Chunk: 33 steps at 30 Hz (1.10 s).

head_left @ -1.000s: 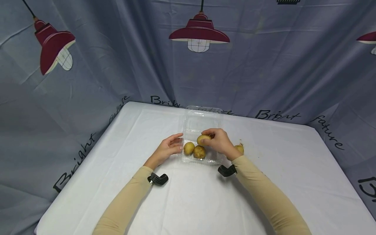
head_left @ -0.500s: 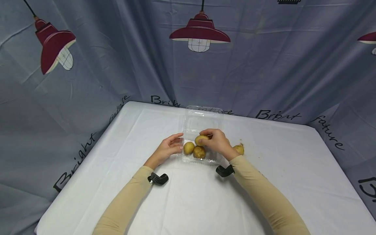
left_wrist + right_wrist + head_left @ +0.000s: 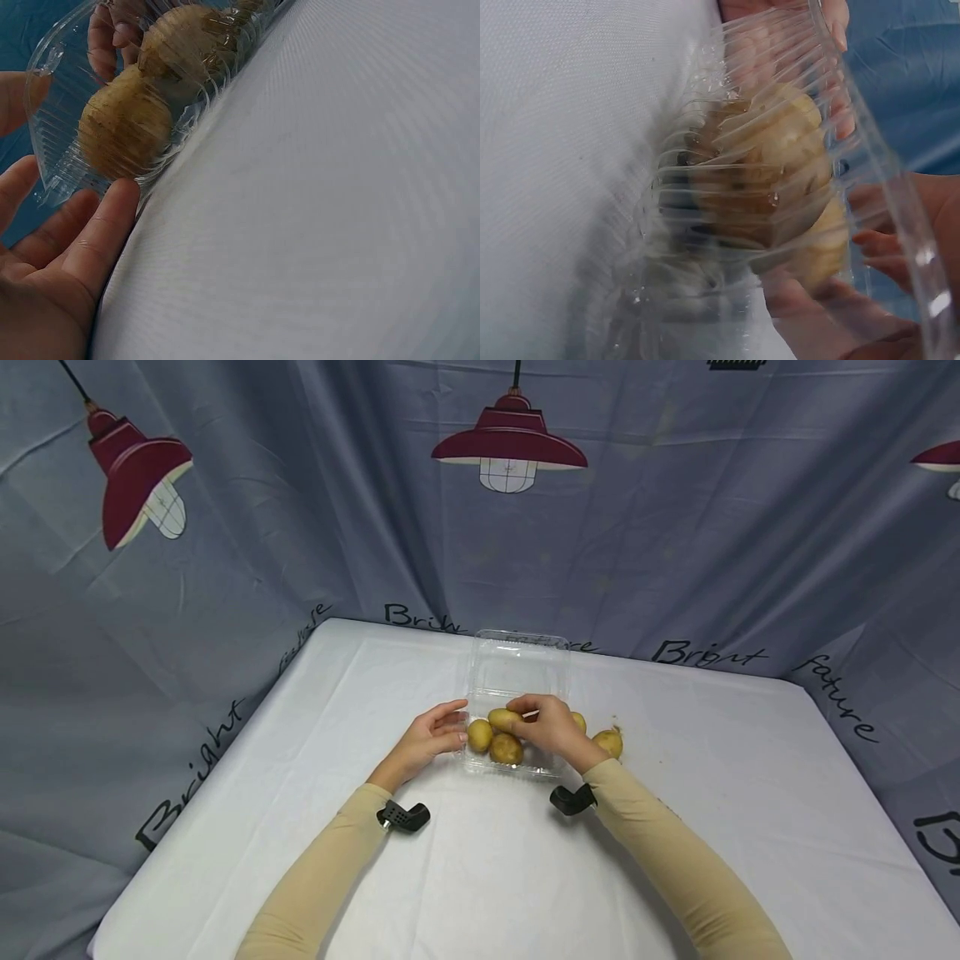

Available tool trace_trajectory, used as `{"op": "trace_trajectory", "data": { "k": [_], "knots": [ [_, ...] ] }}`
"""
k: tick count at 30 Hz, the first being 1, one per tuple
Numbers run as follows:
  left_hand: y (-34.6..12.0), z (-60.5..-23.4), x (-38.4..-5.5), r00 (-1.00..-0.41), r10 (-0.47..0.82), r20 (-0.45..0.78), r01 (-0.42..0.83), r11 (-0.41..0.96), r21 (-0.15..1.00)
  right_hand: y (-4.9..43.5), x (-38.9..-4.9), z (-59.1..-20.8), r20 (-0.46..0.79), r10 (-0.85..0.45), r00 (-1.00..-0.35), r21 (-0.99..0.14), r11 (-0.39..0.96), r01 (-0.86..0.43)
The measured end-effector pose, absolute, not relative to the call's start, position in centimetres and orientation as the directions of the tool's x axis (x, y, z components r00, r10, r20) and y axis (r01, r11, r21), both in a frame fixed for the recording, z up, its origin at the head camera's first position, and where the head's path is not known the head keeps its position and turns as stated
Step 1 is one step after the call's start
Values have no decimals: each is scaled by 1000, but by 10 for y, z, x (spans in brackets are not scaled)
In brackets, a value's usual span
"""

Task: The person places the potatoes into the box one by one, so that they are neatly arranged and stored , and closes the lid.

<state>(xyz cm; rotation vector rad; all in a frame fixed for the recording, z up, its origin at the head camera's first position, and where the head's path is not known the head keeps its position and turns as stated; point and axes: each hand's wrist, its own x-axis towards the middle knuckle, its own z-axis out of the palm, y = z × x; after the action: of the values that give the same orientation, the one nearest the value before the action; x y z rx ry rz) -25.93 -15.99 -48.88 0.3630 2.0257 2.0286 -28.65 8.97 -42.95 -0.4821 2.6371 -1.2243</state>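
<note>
A clear plastic clamshell container lies on the table with its lid laid back. In its base rest a yellow potato and a browner potato. My right hand pinches another potato between thumb and fingers, just behind those two. On the container's left side, my left hand has its fingers extended against the wall. The left wrist view shows its fingertips at the plastic below a potato. Through the ribbed wall, the right wrist view shows the brown potato.
Right of the container, a yellow potato is partly hidden behind my right hand. Beside my right wrist sits a round yellow-brown vegetable with a dry tuft and crumbs near it. A white cloth covers the table; a printed grey-blue curtain hangs behind.
My right hand has shifted slightly left with its potato, and the two potatoes in the base have moved a little left. More shows beyond the right wrist. The left hand has stayed put.
</note>
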Motion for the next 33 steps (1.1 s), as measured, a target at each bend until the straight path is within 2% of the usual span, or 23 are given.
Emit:
{"op": "trace_trajectory", "data": {
  "k": [18,33],
  "knots": [
    [-159,-490,-260,-936,353,8,8,-1,1000,90,-285,-423,-37,-351,-936,-769,608,-198],
    [-159,-488,-260,-936,351,-4,-11,-17,1000,127,-287,-404,-45,-299,-953,-815,563,-138]
  ]
}}
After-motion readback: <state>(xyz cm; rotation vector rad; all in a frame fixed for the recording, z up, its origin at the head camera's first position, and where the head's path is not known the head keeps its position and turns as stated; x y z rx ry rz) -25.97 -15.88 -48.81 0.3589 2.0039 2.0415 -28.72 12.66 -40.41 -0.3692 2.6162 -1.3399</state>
